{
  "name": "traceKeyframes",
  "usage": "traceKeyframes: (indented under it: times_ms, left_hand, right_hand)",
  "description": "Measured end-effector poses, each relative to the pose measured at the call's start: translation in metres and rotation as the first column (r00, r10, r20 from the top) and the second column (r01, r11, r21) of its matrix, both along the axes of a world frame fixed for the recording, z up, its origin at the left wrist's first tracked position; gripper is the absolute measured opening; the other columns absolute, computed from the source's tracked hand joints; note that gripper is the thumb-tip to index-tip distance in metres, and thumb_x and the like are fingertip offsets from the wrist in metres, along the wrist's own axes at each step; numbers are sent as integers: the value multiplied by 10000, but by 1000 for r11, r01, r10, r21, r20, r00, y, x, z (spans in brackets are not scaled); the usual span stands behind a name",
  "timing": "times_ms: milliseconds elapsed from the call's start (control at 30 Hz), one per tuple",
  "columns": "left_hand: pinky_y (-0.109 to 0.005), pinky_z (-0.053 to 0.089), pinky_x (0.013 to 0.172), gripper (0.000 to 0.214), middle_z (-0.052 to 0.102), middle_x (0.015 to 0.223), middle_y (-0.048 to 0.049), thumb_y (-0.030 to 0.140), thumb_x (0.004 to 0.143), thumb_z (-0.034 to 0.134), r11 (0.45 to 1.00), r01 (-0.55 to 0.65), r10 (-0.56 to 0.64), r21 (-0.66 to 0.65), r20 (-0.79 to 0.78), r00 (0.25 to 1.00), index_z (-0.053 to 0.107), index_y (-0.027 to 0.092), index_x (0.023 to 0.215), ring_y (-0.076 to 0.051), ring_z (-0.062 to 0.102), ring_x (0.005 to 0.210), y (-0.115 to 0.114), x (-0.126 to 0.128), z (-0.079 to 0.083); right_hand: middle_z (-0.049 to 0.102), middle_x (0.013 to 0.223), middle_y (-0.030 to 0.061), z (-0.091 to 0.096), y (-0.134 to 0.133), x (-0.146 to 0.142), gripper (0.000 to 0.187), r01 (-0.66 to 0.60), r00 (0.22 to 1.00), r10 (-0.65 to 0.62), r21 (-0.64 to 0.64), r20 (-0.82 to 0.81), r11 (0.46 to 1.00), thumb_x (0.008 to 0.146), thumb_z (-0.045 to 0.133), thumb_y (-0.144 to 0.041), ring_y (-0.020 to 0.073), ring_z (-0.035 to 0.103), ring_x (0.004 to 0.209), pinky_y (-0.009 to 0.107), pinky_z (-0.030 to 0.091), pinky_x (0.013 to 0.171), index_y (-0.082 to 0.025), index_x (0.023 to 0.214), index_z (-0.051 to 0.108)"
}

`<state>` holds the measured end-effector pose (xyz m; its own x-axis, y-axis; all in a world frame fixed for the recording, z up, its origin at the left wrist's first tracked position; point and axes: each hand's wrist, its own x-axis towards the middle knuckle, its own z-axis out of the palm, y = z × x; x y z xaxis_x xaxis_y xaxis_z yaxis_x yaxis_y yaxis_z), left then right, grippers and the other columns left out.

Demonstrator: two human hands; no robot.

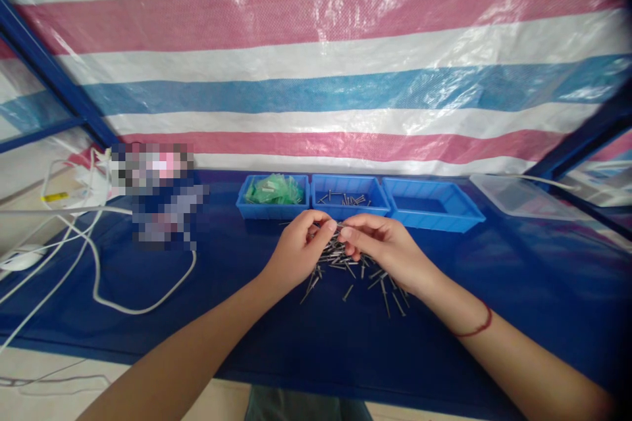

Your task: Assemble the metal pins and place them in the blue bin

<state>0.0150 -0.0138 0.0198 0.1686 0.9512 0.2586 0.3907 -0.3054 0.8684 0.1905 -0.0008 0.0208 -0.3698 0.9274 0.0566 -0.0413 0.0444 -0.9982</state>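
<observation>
My left hand (299, 247) and my right hand (388, 247) meet over a loose pile of metal screws (338, 253). Both are closed, thumbs against fingers, fingertips almost touching. A thin screw seems to be pinched between them, mostly hidden by the fingers. Stray screws lie around the pile, some below my right hand. Just behind my hands stand three blue bins in a row. Green plastic pieces (274, 189) fill the left bin (271, 212). Several screws lie in the middle bin (350, 210), and the right bin (434, 214) shows a bare floor.
The blue tabletop (276, 348) carries everything. White cables (133, 309) loop across its left side, near a white mouse (22, 256) and a blurred-out patch. A clear plastic lid (523, 197) lies at the back right. Striped sheeting (316, 92) hangs behind.
</observation>
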Motion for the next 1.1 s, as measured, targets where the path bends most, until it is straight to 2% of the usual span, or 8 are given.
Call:
traceKeyframes:
  times_ms: [167,267,433,533,600,767,867,1100]
  left_hand:
    - [-232,385,630,271,549,712,17,353,927,464,997,57,-49,54,-141,989,571,163,765,-108,505,670,-3,2,1]
    - [-237,411,649,193,594,819,-3,332,922,478,994,30,-13,105,-162,987,588,174,919,-113,532,696,-3,2,0]
    - [-253,444,696,212,624,901,-26,279,914,488,981,42,6,187,-245,970,554,185,1093,-129,567,745,-3,-2,1]
    - [-275,433,743,144,631,884,-31,218,904,475,960,142,-36,243,-395,918,596,178,971,-149,568,792,-3,-4,6]
    - [-285,422,752,130,630,875,-32,155,872,478,935,251,-91,250,-515,852,598,171,918,-159,561,799,-3,-6,11]
    - [-281,410,765,114,611,854,-31,162,859,497,844,508,-253,172,-707,660,609,174,879,-166,555,831,0,-13,12]
    - [-291,406,769,138,610,908,-42,281,883,543,849,507,-236,150,-750,618,644,189,905,-178,558,871,2,-14,8]
    - [-288,389,728,184,593,963,-37,297,932,493,842,522,-185,136,-837,516,658,217,916,-169,558,882,0,-8,1]
  right_hand:
    - [583,610,-2,0,-2,0,308,48,995,-61,157,78,986,812,624,-463,105,529,550,243,442,528,-174,707,632]
    - [589,640,2,-1,1,0,286,128,975,-178,327,130,936,831,608,-439,118,529,585,253,435,557,-178,718,628]
    - [668,766,27,-2,26,3,247,254,839,-503,670,205,698,856,591,-414,153,581,680,292,443,662,-185,789,655]
    - [696,808,37,-3,38,6,272,175,715,-639,812,283,556,846,601,-452,190,609,753,337,422,742,-191,856,678]
    - [707,843,42,-4,39,8,298,110,659,-680,853,321,510,844,597,-473,214,617,808,360,404,772,-197,918,682]
    - [712,890,47,-7,25,12,254,60,689,-637,848,347,526,913,511,-388,196,627,813,355,413,778,-194,965,667]
    - [712,895,48,-8,17,11,202,38,735,-579,832,351,553,910,512,-318,186,632,796,349,431,768,-189,959,660]
    - [701,843,43,-3,5,5,146,-30,801,-480,825,358,565,898,512,-234,184,629,789,350,444,780,-187,910,650]
